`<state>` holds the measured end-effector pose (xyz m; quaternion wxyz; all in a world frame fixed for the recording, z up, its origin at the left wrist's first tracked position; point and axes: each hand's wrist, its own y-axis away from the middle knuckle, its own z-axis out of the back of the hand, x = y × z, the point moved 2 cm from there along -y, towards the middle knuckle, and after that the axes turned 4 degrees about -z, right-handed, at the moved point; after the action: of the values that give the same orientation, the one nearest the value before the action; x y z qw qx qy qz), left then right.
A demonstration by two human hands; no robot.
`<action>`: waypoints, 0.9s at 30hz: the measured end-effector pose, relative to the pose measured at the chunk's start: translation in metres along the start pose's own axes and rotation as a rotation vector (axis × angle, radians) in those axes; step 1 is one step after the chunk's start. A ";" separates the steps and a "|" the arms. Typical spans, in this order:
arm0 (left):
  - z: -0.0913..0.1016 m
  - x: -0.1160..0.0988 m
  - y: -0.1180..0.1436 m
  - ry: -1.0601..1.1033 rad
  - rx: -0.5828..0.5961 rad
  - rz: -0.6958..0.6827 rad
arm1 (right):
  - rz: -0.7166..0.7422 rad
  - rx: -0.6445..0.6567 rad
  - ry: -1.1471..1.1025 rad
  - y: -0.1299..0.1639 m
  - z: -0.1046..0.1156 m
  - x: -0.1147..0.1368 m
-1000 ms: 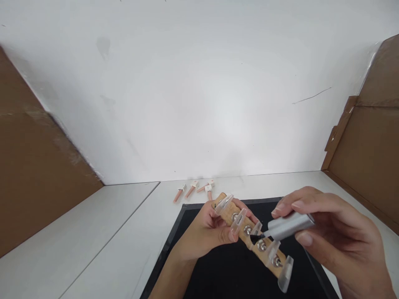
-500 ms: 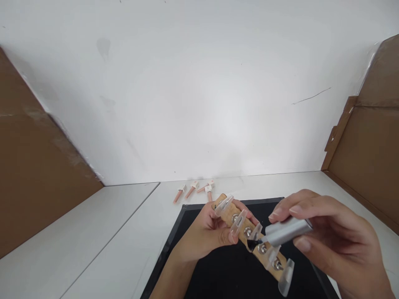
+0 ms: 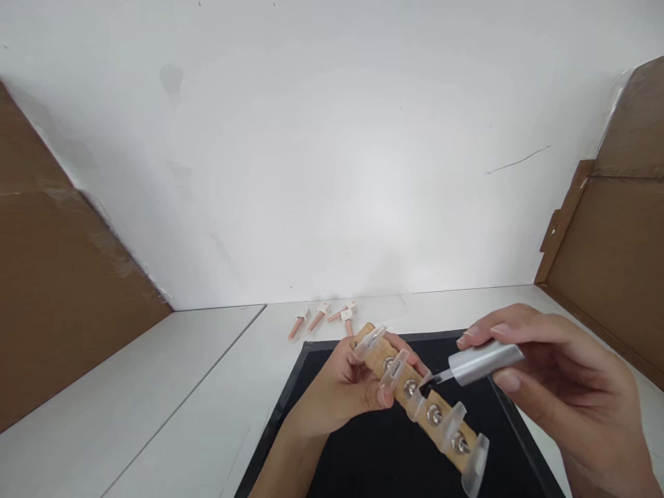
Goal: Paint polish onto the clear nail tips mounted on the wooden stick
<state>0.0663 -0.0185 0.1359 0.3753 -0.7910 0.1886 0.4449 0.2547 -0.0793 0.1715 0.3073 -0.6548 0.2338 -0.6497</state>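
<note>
My left hand (image 3: 339, 398) is closed around the upper end of a wooden nail display bar (image 3: 375, 358), thumb in front and fingers behind. The bar slants down to the right and bears several clear false nails (image 3: 474, 463) on metal studs. Between the thumb and fingers of my right hand (image 3: 581, 387) is a nail polish brush (image 3: 485, 362) with a silver cap. Its black, wet-looking bristles lie at the upper part of the middle false nail (image 3: 415, 407); whether they touch it is hard to tell.
Beneath my hands lies a black mat (image 3: 363, 456) on the white table (image 3: 207, 415). Several small pink-handled pieces with white heads (image 3: 299, 324) lie behind it. Brown cardboard panels (image 3: 67, 277) stand at both sides, and a white wall (image 3: 332, 152) rises at the back.
The brush has moved up along the middle false nail from its lower end, and my right hand has risen slightly with it. The left hand and the bar have barely shifted.
</note>
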 end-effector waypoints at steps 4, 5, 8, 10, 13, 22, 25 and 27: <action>0.005 0.002 0.001 0.007 0.024 0.005 | 0.024 -0.029 -0.007 0.002 0.001 -0.002; 0.005 0.003 0.001 0.012 0.029 0.005 | 0.026 -0.024 -0.014 0.002 0.001 -0.002; 0.004 0.003 -0.003 0.021 0.036 0.009 | 0.025 0.026 -0.038 -0.001 0.000 -0.002; 0.003 0.003 -0.006 0.031 0.036 0.008 | 0.018 0.061 -0.046 -0.003 -0.001 -0.001; 0.000 0.002 -0.008 0.047 0.046 0.000 | 0.001 0.076 -0.035 -0.005 -0.002 0.000; -0.001 -0.002 0.000 0.002 0.017 0.008 | 0.013 0.015 0.014 -0.002 0.000 -0.002; 0.001 0.000 0.002 -0.008 0.001 0.014 | 0.012 -0.003 0.022 -0.002 0.000 -0.002; 0.003 0.000 0.004 -0.012 -0.009 0.024 | 0.020 -0.018 0.025 -0.002 0.000 -0.002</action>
<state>0.0624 -0.0193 0.1329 0.3676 -0.7877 0.1938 0.4549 0.2548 -0.0759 0.1714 0.3051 -0.6470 0.2499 -0.6525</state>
